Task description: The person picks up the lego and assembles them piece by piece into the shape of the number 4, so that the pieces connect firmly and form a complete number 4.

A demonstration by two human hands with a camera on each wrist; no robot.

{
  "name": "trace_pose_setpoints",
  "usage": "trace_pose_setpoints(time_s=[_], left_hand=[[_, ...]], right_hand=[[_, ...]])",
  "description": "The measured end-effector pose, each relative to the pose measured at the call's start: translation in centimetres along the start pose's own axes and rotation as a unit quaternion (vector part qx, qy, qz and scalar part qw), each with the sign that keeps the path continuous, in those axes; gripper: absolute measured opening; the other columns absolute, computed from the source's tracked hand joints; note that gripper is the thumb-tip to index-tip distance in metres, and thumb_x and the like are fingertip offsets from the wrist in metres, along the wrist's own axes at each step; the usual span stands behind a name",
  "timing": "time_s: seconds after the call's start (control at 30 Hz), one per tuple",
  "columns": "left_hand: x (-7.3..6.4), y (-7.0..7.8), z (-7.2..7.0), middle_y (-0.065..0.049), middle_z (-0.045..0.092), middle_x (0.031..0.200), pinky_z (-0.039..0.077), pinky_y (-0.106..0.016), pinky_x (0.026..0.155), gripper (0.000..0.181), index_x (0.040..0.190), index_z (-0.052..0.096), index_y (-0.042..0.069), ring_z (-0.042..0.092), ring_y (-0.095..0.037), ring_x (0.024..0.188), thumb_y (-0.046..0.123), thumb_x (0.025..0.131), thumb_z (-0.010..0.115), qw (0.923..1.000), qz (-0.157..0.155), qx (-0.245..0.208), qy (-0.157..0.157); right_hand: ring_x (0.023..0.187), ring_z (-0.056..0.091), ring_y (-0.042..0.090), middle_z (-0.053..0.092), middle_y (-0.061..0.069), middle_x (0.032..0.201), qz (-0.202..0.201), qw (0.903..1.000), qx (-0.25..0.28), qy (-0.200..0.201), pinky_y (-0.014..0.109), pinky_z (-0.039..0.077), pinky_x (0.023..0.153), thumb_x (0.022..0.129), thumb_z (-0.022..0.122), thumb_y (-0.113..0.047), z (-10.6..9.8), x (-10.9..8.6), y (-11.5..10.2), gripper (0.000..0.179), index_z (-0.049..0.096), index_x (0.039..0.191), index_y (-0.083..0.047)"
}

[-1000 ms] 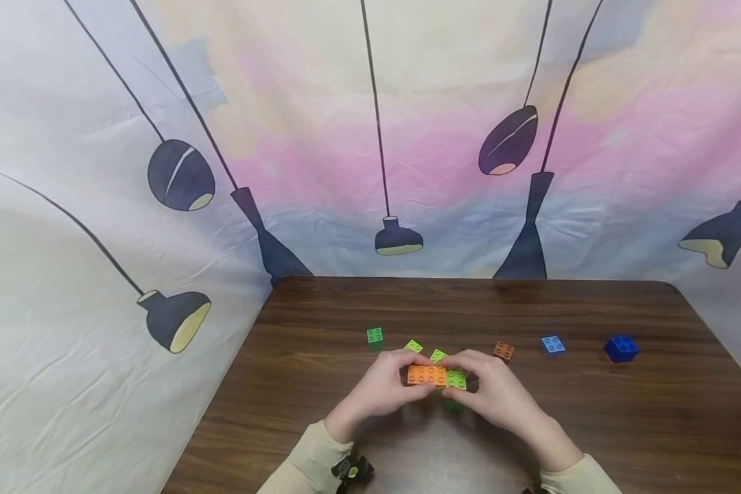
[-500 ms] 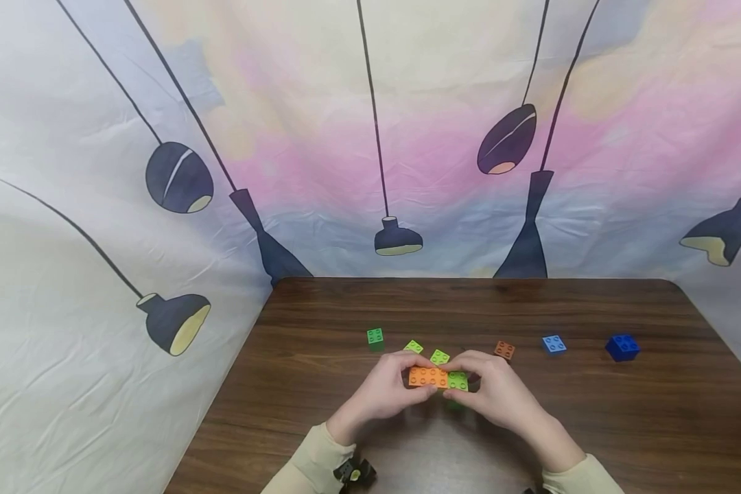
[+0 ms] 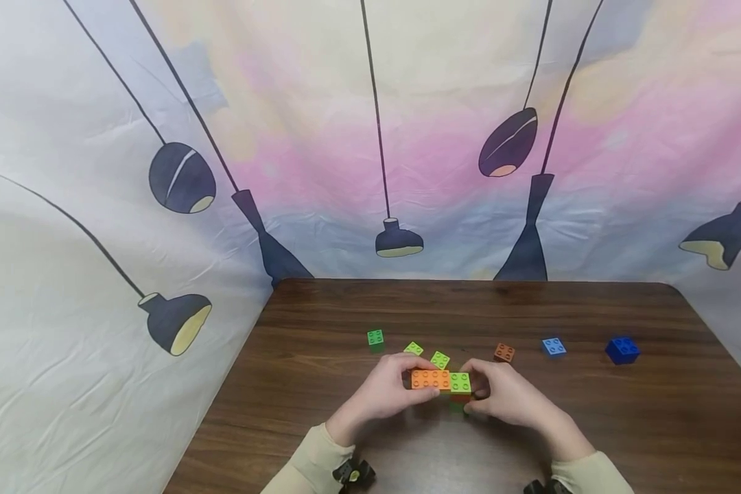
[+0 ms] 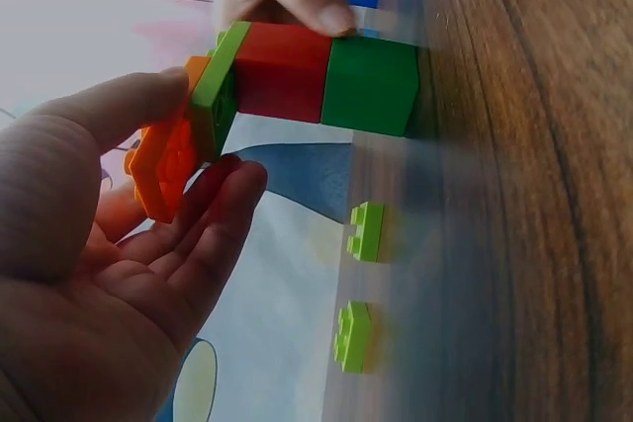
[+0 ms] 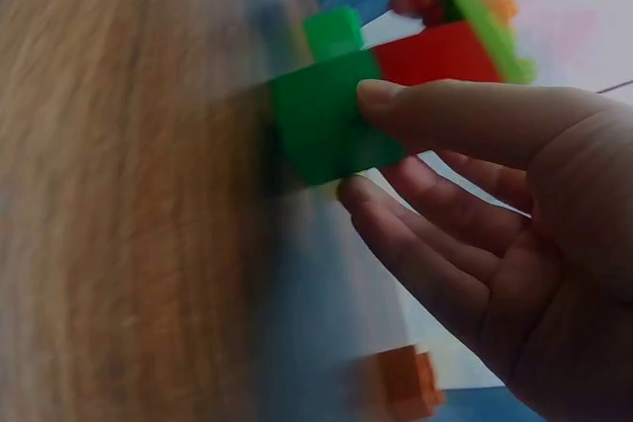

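Block stack (image 4: pixel 282 74): stands upright on table (image 3: pixel 593 425), roughly midway between side edges. Left hand (image 3: pixel 383 388): pinches orange brick (image 3: pixel 430 379) atop, fingers parted to its width. Right hand (image 3: pixel 508 395): thumb and fingertips grip green base (image 4: pixel 371 86), presumably for steadiness. Stack's long axis vertical, studs up; orange brick's parallels far edge. Beyond: lime block (image 3: pixel 440 359), brown block (image 3: pixel 503 353).

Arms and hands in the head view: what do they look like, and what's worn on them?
The left hand and right hand are bare, without gloves. The left sleeve and right sleeve are plain pale cream. A black device with a small yellowish spot sits at the left wrist; another black device shows at the right, partly cut off by the frame.
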State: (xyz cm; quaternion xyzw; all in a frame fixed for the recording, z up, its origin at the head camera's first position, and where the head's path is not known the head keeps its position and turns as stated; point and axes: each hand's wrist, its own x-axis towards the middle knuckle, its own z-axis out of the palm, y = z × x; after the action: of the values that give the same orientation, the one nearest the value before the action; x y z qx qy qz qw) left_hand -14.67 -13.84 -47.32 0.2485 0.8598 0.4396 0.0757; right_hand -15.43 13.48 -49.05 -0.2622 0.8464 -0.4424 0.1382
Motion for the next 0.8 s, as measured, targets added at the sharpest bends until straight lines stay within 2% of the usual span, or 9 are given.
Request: trace_pose_setpoints(time_s=[0.17,0.3,0.43,0.6,0.8], left_hand=[[-0.1,-0.2,-1.1,0.009,0.074,0.116,0.059,-0.034,0.088,0.048,0.133,0.074,0.012,0.066,-0.006,0.100,0.034,0.093,0.087,0.9996,0.019,-0.014,-0.019],[-0.2,-0.5,-2.6,-0.005,0.075,0.121,0.060,-0.034,0.091,0.053,0.138,0.070,0.011,0.070,-0.011,0.104,0.025,0.091,0.089,0.9982,0.034,-0.047,-0.015],[-0.2,-1.1,-3.8,-0.018,0.072,0.124,0.060,-0.033,0.091,0.050,0.140,0.067,0.008,0.072,-0.018,0.105,0.014,0.094,0.085,0.9966,0.047,-0.066,-0.016],[0.1,-2.2,-4.4,-0.020,0.072,0.124,0.060,-0.034,0.091,0.046,0.139,0.066,0.001,0.073,-0.020,0.104,0.005,0.096,0.080,0.9982,0.033,-0.049,0.010],[1.1,-3.9,-3.6,-0.015,0.074,0.122,0.059,-0.034,0.089,0.041,0.133,0.070,0.002,0.073,-0.020,0.102,0.006,0.094,0.082,0.9985,-0.009,-0.008,0.054]], right_hand=[[0.092,0.070,0.016,0.072,0.000,0.102,0.026,0.9995,0.012,-0.012,0.028,0.060,0.077,0.079,0.094,-0.006,0.3,0.0,0.6,0.040,0.068,0.109,-0.009],[0.094,0.070,0.018,0.072,0.000,0.102,0.033,0.9992,0.018,-0.008,0.030,0.060,0.078,0.078,0.095,-0.007,0.3,0.0,0.8,0.039,0.065,0.103,-0.010],[0.095,0.070,0.018,0.073,0.000,0.103,0.033,0.9991,0.024,-0.011,0.030,0.060,0.079,0.078,0.095,-0.008,0.3,-0.1,1.1,0.040,0.063,0.101,-0.011],[0.097,0.070,0.019,0.073,0.001,0.105,0.030,0.9989,0.030,-0.018,0.030,0.060,0.080,0.079,0.095,-0.008,0.1,-0.2,1.5,0.040,0.062,0.101,-0.011],[0.099,0.070,0.020,0.073,0.002,0.107,0.035,0.9983,0.037,-0.029,0.029,0.061,0.081,0.080,0.095,-0.009,0.0,-0.1,1.7,0.041,0.060,0.102,-0.011]])
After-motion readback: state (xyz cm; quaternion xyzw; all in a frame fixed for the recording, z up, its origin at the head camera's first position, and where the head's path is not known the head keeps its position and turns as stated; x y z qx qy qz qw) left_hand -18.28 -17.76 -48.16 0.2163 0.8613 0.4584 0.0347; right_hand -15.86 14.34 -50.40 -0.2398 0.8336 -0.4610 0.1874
